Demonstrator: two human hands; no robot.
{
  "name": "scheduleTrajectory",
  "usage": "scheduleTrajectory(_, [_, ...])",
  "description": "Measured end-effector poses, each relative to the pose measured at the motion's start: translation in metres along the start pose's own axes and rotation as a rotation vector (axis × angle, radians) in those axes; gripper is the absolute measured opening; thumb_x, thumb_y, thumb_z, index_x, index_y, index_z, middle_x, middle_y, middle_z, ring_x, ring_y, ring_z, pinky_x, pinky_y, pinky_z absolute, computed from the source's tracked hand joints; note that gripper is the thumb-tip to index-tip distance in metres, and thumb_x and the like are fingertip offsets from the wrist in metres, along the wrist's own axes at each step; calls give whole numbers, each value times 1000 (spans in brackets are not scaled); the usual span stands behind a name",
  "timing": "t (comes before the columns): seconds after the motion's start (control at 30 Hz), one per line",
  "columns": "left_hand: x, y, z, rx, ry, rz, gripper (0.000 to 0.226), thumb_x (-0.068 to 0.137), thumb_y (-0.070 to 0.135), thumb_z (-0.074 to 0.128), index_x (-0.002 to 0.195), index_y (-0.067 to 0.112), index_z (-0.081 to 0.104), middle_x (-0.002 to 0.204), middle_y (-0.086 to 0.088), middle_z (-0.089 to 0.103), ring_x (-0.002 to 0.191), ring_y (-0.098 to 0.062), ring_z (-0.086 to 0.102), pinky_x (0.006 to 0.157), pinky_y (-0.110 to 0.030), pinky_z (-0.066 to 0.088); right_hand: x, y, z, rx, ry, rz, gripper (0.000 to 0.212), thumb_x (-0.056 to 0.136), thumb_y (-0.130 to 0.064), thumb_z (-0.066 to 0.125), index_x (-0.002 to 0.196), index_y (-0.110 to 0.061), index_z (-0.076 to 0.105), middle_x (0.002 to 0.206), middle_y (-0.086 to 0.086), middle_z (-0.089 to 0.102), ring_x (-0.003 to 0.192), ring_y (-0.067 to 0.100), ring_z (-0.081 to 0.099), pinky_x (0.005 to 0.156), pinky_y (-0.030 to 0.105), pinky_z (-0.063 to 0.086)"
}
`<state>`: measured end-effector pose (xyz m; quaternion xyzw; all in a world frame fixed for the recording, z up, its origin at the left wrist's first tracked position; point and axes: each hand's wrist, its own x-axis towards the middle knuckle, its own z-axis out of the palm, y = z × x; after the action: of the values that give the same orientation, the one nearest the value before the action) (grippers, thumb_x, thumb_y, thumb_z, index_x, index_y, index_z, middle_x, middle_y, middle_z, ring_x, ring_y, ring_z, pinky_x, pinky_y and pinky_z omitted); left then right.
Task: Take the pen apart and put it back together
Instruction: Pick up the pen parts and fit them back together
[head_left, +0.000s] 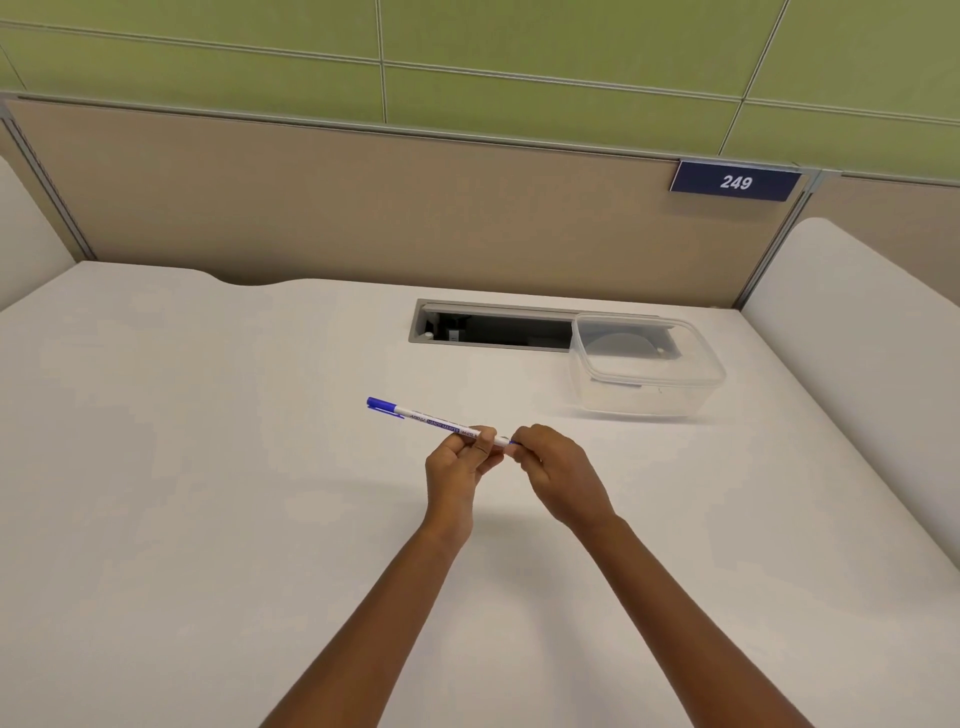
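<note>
A white pen (431, 419) with blue print and a blue cap with a clip at its far left end is held level above the white desk (208, 467). My left hand (460, 460) grips the barrel near its right end, thumb and fingers closed around it. My right hand (558, 467) pinches the pen's right tip, where a bit of blue shows between the fingers. The two hands almost touch. The tip itself is mostly hidden by my fingers.
A clear plastic container (647, 364) with a lid stands at the back right, partly over a grey cable slot (493, 327) in the desk. A beige partition with a blue "249" sign (735, 182) closes off the back. White side panels flank the desk.
</note>
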<state>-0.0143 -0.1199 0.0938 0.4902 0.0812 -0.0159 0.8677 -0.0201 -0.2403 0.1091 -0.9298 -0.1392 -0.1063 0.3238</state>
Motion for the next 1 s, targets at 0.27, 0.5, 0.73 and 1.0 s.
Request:
scheduleTrajectory(0.27, [1, -1, -1, 82, -71, 45, 11, 88, 4, 55, 79, 7, 61, 63, 4, 69, 66, -6, 66, 69, -15, 55, 10, -5, -10, 772, -199, 508, 40, 91, -13, 47, 51, -15, 49, 40, -6, 44, 37, 9, 41, 38, 16, 32])
scheduleTrajectory(0.5, [2, 2, 2, 79, -49, 53, 10, 87, 5, 57, 79, 7, 62, 72, -6, 67, 68, -12, 65, 69, -16, 55, 10, -7, -14, 1012, -301, 656, 38, 95, -26, 41, 62, -13, 54, 43, -6, 48, 39, 7, 46, 36, 13, 36])
scheduleTrajectory(0.73, [3, 3, 1, 8, 30, 12, 12, 86, 5, 58, 76, 7, 62, 57, 5, 70, 61, -6, 67, 62, -14, 55, -4, -7, -3, 211, 26, 195, 8, 89, -22, 54, 89, -15, 56, 60, 1, 50, 59, 18, 48, 56, 28, 42])
scheduleTrajectory(1.0, [-1, 0, 1, -14, 22, -34, 12, 87, 6, 56, 78, 8, 64, 70, -4, 66, 65, -10, 66, 61, -14, 55, -5, -6, -3, -159, 97, -78, 16, 92, -13, 48, 89, -2, 59, 76, 17, 57, 69, 30, 50, 58, 41, 42])
